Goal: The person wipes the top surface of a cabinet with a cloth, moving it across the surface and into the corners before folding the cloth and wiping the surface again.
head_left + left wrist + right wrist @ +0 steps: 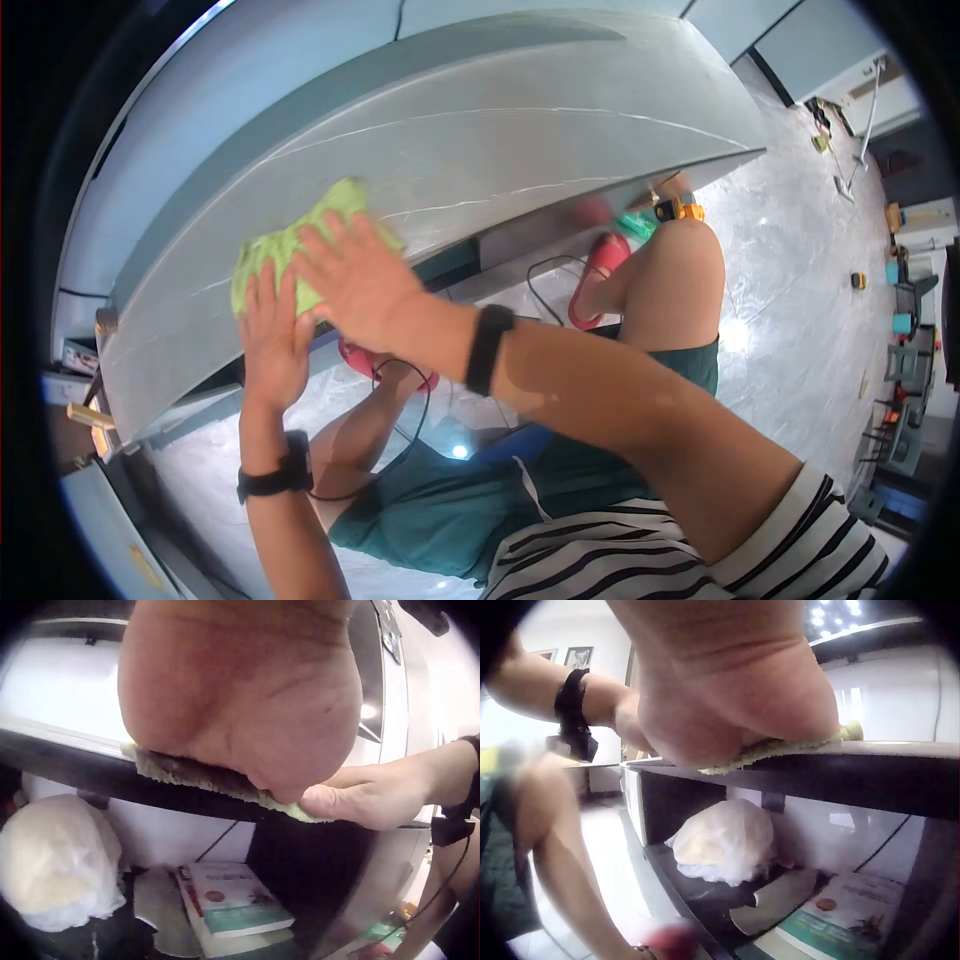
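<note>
A light green cloth [345,196] lies spread on the grey, white-veined top of a low cabinet [520,145], near its front edge. My right hand [365,285] presses on the cloth with its fingers extended. Beside it on the left, my left hand [275,350] rests on the cloth's near part, fingers straight and pointing away from me. The two hands are close together, thumb side by thumb side. In the left wrist view the fuzzy cloth edge [202,778] shows under the palm. The right wrist view has the cloth [772,754] beneath the right palm at the cabinet edge.
Under the top, an open shelf holds a white plastic bag [727,840], books [240,900] and a flat grey piece [776,900]. A black cable [545,275] hangs near my legs. Red slippers [600,270] are on my feet. Chairs [905,360] stand far right.
</note>
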